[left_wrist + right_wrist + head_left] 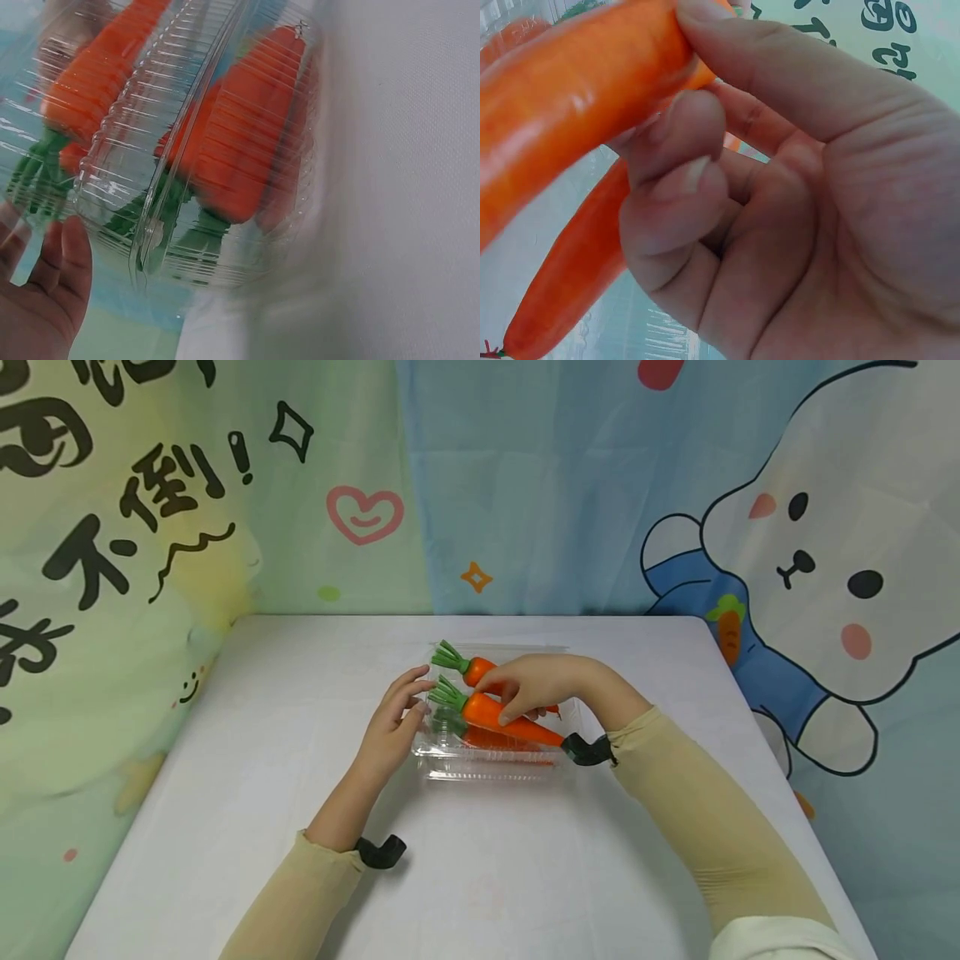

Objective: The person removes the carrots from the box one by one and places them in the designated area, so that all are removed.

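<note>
One carrot (483, 710), pinched by fingers of the right hand (542, 680), slants over the box (472, 768), leafy end (447, 692) nearest the relaxed left hand (393, 720).

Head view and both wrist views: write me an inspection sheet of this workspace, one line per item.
Surface: white-covered table.
Job's things: green-topped carrot held above a clear plastic clamshell; more carrots show through the plastic, exact count unclear.
Clutter: nothing seen.
Hands: right hand grips the carrot between its fingers; left hand is at the clamshell's left end, contact uncertain.
Cables: nothing seen.
Surroundings: printed backdrop behind the table, with lettering, a pink heart and a white cartoon animal.
</note>
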The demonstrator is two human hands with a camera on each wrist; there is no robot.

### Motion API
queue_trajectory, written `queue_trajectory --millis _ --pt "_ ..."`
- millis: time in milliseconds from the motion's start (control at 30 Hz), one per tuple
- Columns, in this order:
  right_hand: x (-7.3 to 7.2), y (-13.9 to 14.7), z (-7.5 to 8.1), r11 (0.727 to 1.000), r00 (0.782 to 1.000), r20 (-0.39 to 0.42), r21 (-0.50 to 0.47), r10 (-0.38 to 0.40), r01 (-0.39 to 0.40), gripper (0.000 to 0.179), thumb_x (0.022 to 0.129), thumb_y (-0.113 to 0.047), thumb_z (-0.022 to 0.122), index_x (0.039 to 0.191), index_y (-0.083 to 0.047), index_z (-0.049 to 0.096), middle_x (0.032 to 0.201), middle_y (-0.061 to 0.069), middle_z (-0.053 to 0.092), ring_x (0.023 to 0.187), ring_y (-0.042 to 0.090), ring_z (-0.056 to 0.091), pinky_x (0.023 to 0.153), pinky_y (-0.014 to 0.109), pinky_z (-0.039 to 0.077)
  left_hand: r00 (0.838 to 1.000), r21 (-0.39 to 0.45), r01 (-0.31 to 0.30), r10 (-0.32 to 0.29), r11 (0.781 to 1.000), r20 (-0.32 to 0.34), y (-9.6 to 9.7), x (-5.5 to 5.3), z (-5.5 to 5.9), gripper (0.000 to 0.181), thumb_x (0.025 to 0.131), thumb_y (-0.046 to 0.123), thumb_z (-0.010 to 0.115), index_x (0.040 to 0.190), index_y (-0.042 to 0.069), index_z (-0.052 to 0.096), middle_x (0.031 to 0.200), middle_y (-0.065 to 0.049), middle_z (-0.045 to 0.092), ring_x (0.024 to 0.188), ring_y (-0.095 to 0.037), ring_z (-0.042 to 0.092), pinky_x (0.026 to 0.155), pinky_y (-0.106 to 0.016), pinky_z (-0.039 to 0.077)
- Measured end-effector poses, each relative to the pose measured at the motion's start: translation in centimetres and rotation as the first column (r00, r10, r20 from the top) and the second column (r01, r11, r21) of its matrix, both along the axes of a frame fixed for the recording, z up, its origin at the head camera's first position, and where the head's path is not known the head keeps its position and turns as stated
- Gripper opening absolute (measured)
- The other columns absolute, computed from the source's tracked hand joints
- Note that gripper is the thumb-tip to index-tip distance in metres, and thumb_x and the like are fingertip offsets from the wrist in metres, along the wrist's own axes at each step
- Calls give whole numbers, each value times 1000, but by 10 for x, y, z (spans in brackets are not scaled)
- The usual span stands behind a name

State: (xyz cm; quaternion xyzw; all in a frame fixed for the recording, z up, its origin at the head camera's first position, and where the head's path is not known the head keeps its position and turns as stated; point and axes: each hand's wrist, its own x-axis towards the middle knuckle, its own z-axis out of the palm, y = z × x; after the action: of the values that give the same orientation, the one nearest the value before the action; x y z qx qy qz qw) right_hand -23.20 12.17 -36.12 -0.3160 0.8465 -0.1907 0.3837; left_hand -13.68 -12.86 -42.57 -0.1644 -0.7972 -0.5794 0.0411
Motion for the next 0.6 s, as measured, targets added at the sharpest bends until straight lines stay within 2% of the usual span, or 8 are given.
queue_trajectory --millis 100,233,367,400,467,600 --pt "1 3 3 1000 1000 -1 -23 -20 20 57 92 -31 69 145 -28 48 100 5 67 64 20 60 64 43 55 1000 7 3 -3 1000 -6 0 0 -1 33 99 -3 42 130 -6 55 155 -16 38 100 -41 58 76 -49 57" --pt "1 8 7 996 998 -2 -69 -55 55 58 92 -32 70 145 -28 48 111 5 66 69 22 61 67 41 56 1000 9 10 -10 1000 -21 0 -1 -2 35 99 -4 42 133 -7 53 154 -18 38 100 -43 58 76 -49 57" --pt "2 14 10 988 995 16 -119 -94 96 58 91 -32 71 144 -30 48 115 5 67 68 27 61 70 45 56 1000 6 14 -13 1000 -22 0 -1 -4 38 100 -4 43 138 -5 50 155 -16 37 102 -43 58 77 -50 57" --pt "2 16 11 986 994 10 -129 -108 109 58 91 -32 71 144 -31 48 114 5 68 68 28 61 70 46 56 1000 6 9 -9 1000 -24 -1 -3 -9 39 100 -2 43 139 -2 51 155 -12 38 102 -40 59 76 -45 58" --pt "2 21 15 978 990 -6 -151 -143 141 56 91 -31 71 142 -35 48 111 4 69 67 31 60 67 45 56 1000 6 4 -4 1000 -18 -2 -5 -14 39 101 -1 43 139 1 51 156 -9 38 103 -37 59 77 -44 58" --pt "2 35 25 953 970 -38 -195 -242 230 54 92 -34 70 141 -40 48 112 2 69 72 31 60 66 37 53 1000 8 1 -1 1000 -29 -2 -6 -14 39 101 -1 43 138 2 52 155 -10 38 102 -37 59 76 -44 58"
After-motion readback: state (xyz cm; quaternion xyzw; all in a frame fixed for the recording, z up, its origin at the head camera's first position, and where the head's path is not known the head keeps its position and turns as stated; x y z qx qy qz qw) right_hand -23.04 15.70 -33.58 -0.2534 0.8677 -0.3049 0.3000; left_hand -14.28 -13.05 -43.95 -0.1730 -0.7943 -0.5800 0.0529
